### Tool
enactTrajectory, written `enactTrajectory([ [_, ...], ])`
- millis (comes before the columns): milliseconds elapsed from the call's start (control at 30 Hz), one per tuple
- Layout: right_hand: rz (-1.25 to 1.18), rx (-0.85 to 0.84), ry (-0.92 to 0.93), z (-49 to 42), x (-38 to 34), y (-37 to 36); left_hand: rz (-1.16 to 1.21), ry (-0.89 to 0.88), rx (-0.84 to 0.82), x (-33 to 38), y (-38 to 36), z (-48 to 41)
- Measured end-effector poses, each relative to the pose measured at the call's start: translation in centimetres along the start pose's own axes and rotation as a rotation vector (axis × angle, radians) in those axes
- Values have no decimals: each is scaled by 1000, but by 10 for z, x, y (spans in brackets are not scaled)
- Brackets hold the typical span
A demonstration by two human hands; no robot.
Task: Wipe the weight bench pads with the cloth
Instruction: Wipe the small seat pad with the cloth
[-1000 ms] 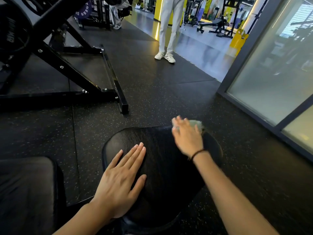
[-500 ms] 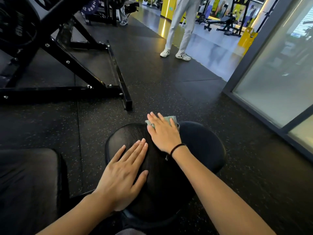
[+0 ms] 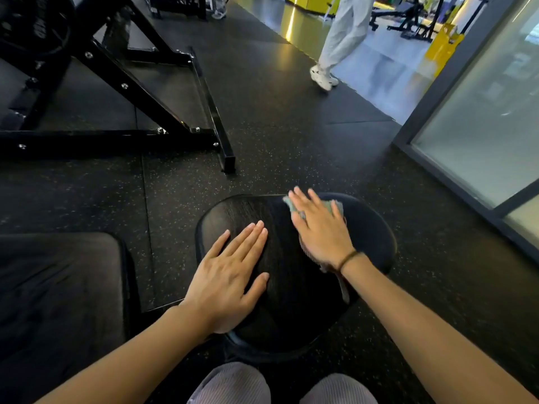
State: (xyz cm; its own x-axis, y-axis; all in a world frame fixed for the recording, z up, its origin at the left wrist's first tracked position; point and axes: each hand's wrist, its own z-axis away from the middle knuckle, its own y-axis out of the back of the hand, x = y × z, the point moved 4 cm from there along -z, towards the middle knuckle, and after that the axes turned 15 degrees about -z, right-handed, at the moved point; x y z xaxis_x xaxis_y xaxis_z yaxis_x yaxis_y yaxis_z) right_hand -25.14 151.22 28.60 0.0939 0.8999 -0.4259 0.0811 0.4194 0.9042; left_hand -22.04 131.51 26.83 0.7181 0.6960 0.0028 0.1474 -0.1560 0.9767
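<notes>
A rounded black bench pad (image 3: 370, 228) sits low in front of me. My left hand (image 3: 230, 281) lies flat on its near left part, fingers spread, holding nothing. My right hand (image 3: 320, 228) presses a pale grey-green cloth (image 3: 335, 206) flat against the pad's far middle; the cloth shows beyond my fingers and trails out under my wrist. A second, squarer black pad (image 3: 58, 287) is at the lower left.
A black steel machine frame (image 3: 215, 118) stands on the speckled rubber floor at the upper left. A person in white trousers and white shoes (image 3: 323, 77) walks at the top. A frosted glass wall (image 3: 478, 126) runs along the right. My knees (image 3: 233, 383) show at the bottom.
My right hand slid the cloth left across the pad's far edge, then back toward the middle. The left hand stayed put. The person in white walked to the right.
</notes>
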Motion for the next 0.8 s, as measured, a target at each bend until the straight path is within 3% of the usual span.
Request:
enactTrajectory([
  [167, -4, 21, -139, -48, -9, -14, -13, 0, 1, 1, 1, -1],
  [333, -86, 12, 96, 101, -54, -27, -19, 12, 9, 2, -1, 0],
  [433, -118, -55, 84, 143, -36, -18, -5, 8, 16, 1, -2, 0],
  [600, -38, 174, -164, 38, 66, 25, 27, 6, 11, -1, -3, -1],
  [700, -36, 185, -333, -21, 104, 38, 24, 6, 12, 0, -1, 0],
  [800, -65, 189, -364, -23, 101, 37, 15, 8, 13, 1, 0, 1],
])
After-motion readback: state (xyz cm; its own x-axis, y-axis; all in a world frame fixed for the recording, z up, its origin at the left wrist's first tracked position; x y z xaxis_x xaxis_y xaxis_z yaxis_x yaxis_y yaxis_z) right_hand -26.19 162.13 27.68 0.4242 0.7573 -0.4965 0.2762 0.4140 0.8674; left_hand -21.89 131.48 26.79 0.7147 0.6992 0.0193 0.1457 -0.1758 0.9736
